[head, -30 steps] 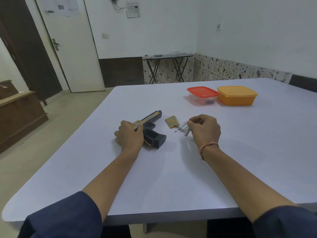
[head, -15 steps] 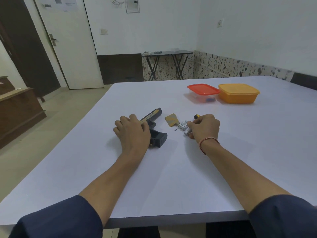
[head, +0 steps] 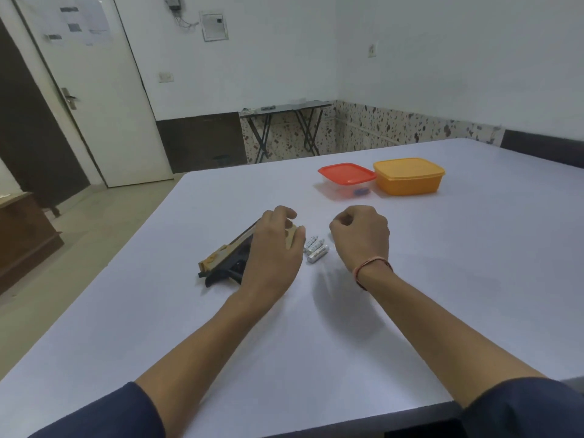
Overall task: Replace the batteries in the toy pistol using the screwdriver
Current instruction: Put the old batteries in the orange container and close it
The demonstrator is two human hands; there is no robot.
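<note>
The toy pistol [head: 226,262], black with a tan slide, lies on the white table [head: 316,358] with its dark grip toward me. My left hand [head: 273,251] reaches over its front end, and thumb and fingers pinch the tan battery cover [head: 290,239]. Three silver batteries [head: 316,248] lie side by side just right of that hand. To the right of the batteries my right hand [head: 360,237] hovers just above the table with its fingers curled in. What it holds, if anything, is hidden. No screwdriver is in sight.
Behind the hands stand a clear box with a red lid [head: 347,180] and an orange lidded box [head: 409,176]. The table's left edge runs diagonally beside the pistol; its near edge lies under my forearms. A folding table stands by the far wall.
My left hand has moved from the pistol's rear across to the tan cover. My right hand has lifted off the batteries, and the screwdriver tip behind it is out of sight.
</note>
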